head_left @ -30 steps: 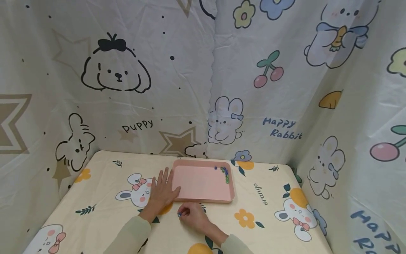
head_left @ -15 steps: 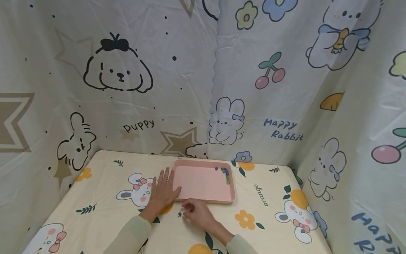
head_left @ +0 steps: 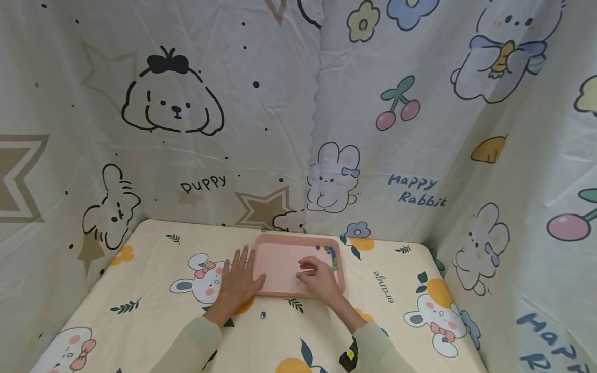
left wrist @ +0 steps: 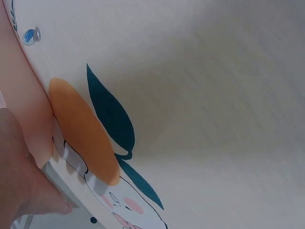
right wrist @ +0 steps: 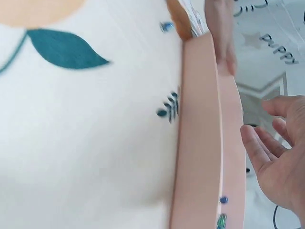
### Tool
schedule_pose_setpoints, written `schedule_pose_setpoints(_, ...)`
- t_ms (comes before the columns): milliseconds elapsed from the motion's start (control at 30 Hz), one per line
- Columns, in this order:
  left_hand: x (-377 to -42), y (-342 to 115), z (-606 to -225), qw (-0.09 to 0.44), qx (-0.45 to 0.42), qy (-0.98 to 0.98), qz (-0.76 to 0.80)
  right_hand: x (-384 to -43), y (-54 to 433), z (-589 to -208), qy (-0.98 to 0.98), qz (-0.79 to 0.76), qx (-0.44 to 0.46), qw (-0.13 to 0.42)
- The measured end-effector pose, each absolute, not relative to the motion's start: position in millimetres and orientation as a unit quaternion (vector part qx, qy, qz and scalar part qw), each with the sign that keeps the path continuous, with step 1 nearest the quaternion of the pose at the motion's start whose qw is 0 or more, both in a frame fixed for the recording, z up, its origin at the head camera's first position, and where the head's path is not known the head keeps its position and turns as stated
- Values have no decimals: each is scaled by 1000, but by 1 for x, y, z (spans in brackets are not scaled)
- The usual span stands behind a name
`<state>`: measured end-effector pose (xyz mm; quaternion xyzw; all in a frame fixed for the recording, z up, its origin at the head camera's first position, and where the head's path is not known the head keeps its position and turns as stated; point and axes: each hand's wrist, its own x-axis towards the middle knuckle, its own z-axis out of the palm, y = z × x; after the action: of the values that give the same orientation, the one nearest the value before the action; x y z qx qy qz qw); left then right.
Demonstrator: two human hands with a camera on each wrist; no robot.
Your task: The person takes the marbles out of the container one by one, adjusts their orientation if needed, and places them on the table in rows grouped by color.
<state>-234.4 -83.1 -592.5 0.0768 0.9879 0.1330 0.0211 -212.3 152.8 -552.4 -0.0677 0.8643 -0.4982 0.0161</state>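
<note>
My left hand [head_left: 239, 280] lies with fingers spread along the left rim of a shallow pink tray [head_left: 284, 267], its thumb over the near left corner. My right hand [head_left: 319, 277] is over the right half of the tray, fingers loosely bent, with a gap between thumb and fingertips and nothing held, as the right hand [right wrist: 281, 148] in the right wrist view confirms. A clear glass marble [left wrist: 31, 36] with blue inside lies on the cloth; in the head view this marble [head_left: 263, 314] is in front of the tray. Several blue and green marbles [head_left: 332, 255] line the tray's right end.
One blue marble [head_left: 318, 247] sits slightly apart by the tray's back wall. A cream printed cloth [head_left: 154, 290] covers the table, with patterned curtains [head_left: 261, 114] behind and at the sides. A black object [head_left: 348, 357] with a yellow patch shows beside the right sleeve.
My right hand has let go of the glass marble on the cloth and moved up and right over the tray. The left hand has stayed in place.
</note>
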Motion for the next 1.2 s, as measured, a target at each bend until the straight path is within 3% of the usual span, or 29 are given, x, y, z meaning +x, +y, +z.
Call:
schedule_pose_setpoints(300, -232, -90, -592, 14, 74, 989, 128, -250, 172, -554, 892, -451, -6, -38)
schedule_pose_setpoints(1200, -232, -82, -593, 10, 73, 989, 128, -288, 183, -584, 890, -449, 77, -33)
